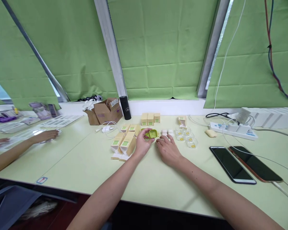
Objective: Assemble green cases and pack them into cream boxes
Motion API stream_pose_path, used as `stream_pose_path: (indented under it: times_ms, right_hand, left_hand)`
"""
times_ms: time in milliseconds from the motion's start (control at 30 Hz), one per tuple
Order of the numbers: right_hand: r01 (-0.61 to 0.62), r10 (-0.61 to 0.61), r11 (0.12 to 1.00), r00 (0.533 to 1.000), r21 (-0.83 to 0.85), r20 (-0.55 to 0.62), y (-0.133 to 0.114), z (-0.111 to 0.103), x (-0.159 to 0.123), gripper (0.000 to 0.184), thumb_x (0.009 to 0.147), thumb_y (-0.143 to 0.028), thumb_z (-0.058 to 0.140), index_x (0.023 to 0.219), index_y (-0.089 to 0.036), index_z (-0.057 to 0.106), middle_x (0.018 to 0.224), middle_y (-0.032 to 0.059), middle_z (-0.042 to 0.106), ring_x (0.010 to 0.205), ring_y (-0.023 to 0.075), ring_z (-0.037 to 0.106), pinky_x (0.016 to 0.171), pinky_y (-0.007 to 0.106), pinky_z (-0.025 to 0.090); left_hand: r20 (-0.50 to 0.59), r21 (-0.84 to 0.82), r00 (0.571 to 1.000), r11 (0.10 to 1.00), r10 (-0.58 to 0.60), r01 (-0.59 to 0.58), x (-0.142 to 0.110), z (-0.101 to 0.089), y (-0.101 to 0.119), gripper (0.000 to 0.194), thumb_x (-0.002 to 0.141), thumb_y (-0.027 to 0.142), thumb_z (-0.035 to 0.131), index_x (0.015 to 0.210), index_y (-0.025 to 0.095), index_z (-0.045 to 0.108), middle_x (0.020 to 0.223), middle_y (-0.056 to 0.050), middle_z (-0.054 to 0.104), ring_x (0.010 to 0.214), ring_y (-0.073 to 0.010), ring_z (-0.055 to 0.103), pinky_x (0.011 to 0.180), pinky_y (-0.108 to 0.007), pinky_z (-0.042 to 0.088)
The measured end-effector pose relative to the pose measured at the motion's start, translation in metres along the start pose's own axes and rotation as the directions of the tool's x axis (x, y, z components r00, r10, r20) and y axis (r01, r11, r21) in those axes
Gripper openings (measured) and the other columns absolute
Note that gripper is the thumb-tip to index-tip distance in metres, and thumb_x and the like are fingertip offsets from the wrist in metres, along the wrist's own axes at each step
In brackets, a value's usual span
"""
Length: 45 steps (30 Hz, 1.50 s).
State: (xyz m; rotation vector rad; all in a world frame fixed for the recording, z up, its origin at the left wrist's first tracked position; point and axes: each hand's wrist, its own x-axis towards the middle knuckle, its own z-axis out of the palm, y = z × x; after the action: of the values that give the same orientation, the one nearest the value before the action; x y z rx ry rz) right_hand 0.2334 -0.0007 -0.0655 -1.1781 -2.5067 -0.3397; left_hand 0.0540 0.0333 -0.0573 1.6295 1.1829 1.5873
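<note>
My left hand (142,142) is closed round a small green plug-shaped part (153,133), held just above the pale green table (91,163). My right hand (167,149) rests palm down on the table beside it, fingers spread, tips near two small white pieces (167,131). Several tan boxes with green labels (124,142) lie just left of my left hand. Three more tan boxes (150,118) stand in a row behind. Several clear cases with yellow-green dots (186,137) sit to the right of my right hand.
Two dark phones (244,163) lie at the right, one cabled. A white power strip (234,129) and a cream case (210,133) sit behind them. An open cardboard box (105,111) and a black cylinder (125,108) stand at the back. Another person's arm (21,145) reaches in from the left.
</note>
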Motion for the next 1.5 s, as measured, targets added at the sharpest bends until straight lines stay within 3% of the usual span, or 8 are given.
stream_pose_path:
  times_ms: [300, 433, 533, 633, 733, 867, 1333, 1500]
  right_hand:
    - [0.122, -0.097, 0.990, 0.954, 0.074, -0.283, 0.001, 0.000, -0.032, 0.035, 0.088, 0.003, 0.049, 0.090, -0.023, 0.073, 0.094, 0.0056, 0.077, 0.088, 0.0229, 0.062, 0.105, 0.046, 0.040]
    - [0.106, 0.015, 0.947, 0.928, 0.303, -0.372, 0.001, -0.006, -0.032, 0.038, 0.088, 0.002, 0.047, 0.099, -0.023, 0.074, 0.096, 0.0061, 0.077, 0.088, 0.0225, 0.065, 0.091, 0.041, 0.047]
    - [0.126, 0.161, 0.781, 0.906, 0.612, -0.392, 0.002, -0.015, -0.031, 0.035, 0.098, -0.009, 0.047, 0.110, -0.025, 0.076, 0.106, 0.0080, 0.076, 0.099, 0.0231, 0.068, 0.085, 0.039, 0.054]
    - [0.072, 0.389, 0.459, 0.880, 0.885, -0.273, 0.005, -0.019, -0.027, 0.022, 0.099, -0.026, 0.058, 0.104, -0.027, 0.080, 0.106, 0.0081, 0.075, 0.096, 0.0232, 0.069, 0.075, 0.036, 0.058]
    - [-0.026, 0.549, 0.100, 0.835, 0.995, -0.033, 0.013, -0.017, -0.023, 0.021, 0.086, -0.040, 0.077, 0.099, -0.024, 0.081, 0.097, 0.0075, 0.076, 0.084, 0.0224, 0.068, 0.063, 0.033, 0.058]
    - [-0.086, 0.599, -0.148, 0.785, 0.985, 0.158, 0.023, -0.015, -0.022, 0.040, 0.072, -0.050, 0.089, 0.099, -0.022, 0.081, 0.085, 0.0059, 0.076, 0.077, 0.0190, 0.066, 0.060, 0.029, 0.055]
    - [-0.122, 0.631, -0.376, 0.692, 0.919, 0.350, 0.030, -0.014, -0.024, 0.047, 0.064, -0.058, 0.094, 0.074, -0.020, 0.068, 0.064, -0.0012, 0.060, 0.060, 0.0128, 0.054, 0.048, 0.022, 0.044]
    - [-0.114, 0.613, -0.377, 0.714, 0.919, 0.340, 0.032, -0.015, -0.024, 0.046, 0.066, -0.056, 0.094, 0.080, -0.020, 0.070, 0.069, 0.0004, 0.066, 0.058, 0.0137, 0.059, 0.049, 0.024, 0.048]
  left_hand:
    - [0.058, 0.026, 0.998, 0.999, 0.025, -0.027, -0.008, 0.005, 0.004, 0.049, 0.070, 0.004, 0.077, 0.116, 0.021, 0.072, 0.126, -0.009, 0.072, 0.114, -0.0244, 0.067, 0.092, -0.036, 0.052]
    - [0.093, 0.031, 0.996, 0.999, 0.016, -0.019, -0.011, 0.009, 0.003, 0.052, 0.069, 0.003, 0.077, 0.117, 0.022, 0.072, 0.124, -0.008, 0.072, 0.115, -0.0248, 0.066, 0.094, -0.037, 0.051]
    - [0.119, 0.041, 0.993, 0.999, 0.024, -0.029, -0.013, 0.010, 0.004, 0.051, 0.070, 0.004, 0.077, 0.117, 0.023, 0.073, 0.124, -0.008, 0.072, 0.117, -0.0258, 0.066, 0.095, -0.037, 0.051]
    - [0.133, 0.052, 0.990, 0.998, 0.035, -0.042, -0.015, 0.011, 0.005, 0.052, 0.071, 0.004, 0.077, 0.119, 0.023, 0.073, 0.125, -0.009, 0.071, 0.118, -0.0264, 0.066, 0.095, -0.038, 0.051]
    - [0.144, 0.071, 0.988, 0.996, 0.047, -0.058, -0.017, 0.011, 0.006, 0.053, 0.070, 0.003, 0.076, 0.119, 0.023, 0.073, 0.126, -0.009, 0.071, 0.118, -0.0266, 0.066, 0.095, -0.038, 0.051]
    - [0.149, 0.108, 0.987, 0.992, 0.054, -0.070, -0.019, 0.012, 0.009, 0.054, 0.068, 0.002, 0.076, 0.118, 0.024, 0.074, 0.125, -0.009, 0.070, 0.118, -0.0266, 0.065, 0.095, -0.038, 0.051]
    - [0.171, 0.143, 0.984, 0.986, 0.058, -0.083, -0.022, 0.013, 0.009, 0.055, 0.068, 0.001, 0.077, 0.117, 0.025, 0.075, 0.124, -0.008, 0.067, 0.115, -0.0251, 0.062, 0.095, -0.038, 0.051]
    - [0.182, 0.135, 0.982, 0.987, 0.059, -0.084, -0.023, 0.013, 0.010, 0.055, 0.068, 0.002, 0.077, 0.117, 0.026, 0.075, 0.124, -0.008, 0.067, 0.113, -0.0244, 0.062, 0.096, -0.038, 0.052]
